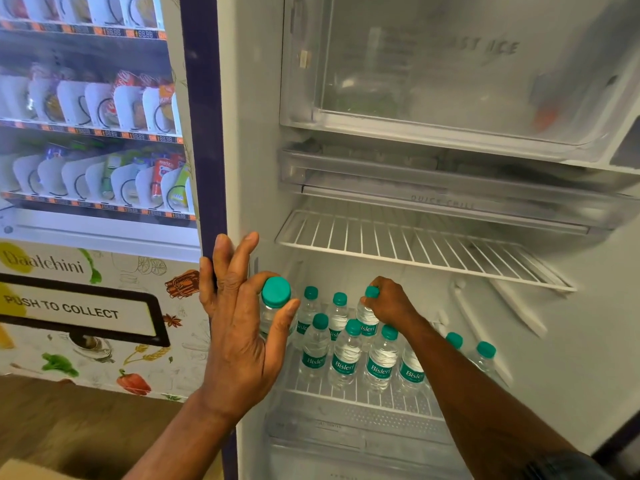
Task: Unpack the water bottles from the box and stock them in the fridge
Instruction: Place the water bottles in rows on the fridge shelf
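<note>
Two bottles in hand at open white fridge [256, 168].
Your left hand [239, 327] pinches a clear teal-capped plastic water bottle [275, 303], other fingers spread; right hand [389, 303] grips a second bottle [367, 319] by its neck on the wire shelf [346, 393].

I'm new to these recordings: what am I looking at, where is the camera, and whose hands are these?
There is no machine here. One wide camera sits on a person's head and looks down at their own two hands. They stand at an open fridge, with a vending machine to its left. The left hand pinches a bottle just under its green cap, at the fridge's left side. The right hand reaches inside and grips a second bottle by its neck, among other bottles standing on the lower wire shelf.
</note>
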